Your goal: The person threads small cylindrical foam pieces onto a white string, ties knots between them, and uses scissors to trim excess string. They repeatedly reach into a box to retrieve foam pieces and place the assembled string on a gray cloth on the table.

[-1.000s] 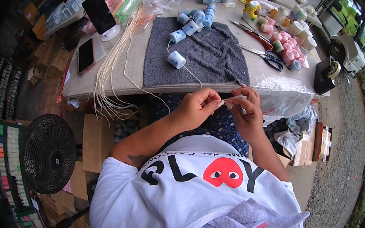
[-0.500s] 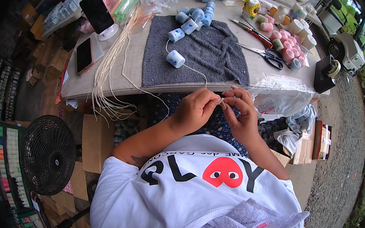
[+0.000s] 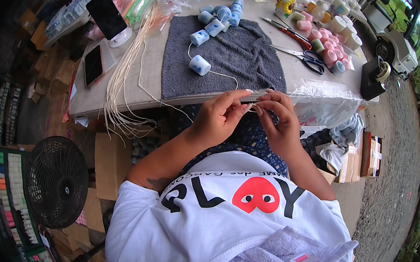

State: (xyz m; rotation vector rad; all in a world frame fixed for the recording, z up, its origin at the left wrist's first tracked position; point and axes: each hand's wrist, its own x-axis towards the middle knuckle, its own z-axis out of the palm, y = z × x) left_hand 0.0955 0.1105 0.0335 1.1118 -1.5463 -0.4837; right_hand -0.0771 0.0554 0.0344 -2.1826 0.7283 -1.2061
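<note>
Just off the table's front edge my left hand and my right hand meet, thumbs and fingertips close together. A thin white cord runs into them from a small blue-and-white cylinder lying on a dark grey towel. My left index finger is lifted away from its thumb, while the right fingers stay pinched. The bit of cord between the fingertips is mostly hidden. Behind that cylinder the same cord links another blue-and-white cylinder; several more trail toward the far edge.
On the left lie a bundle of white cords, a phone and a tablet on a stand. To the right are scissors, pink cylinders, a black tape dispenser and clear plastic. A black fan stands lower left.
My left index finger has lifted and spread from its thumb, and my left hand has shifted slightly left. The right hand stays close by. The view has shifted a little; the cylinders lie as before.
</note>
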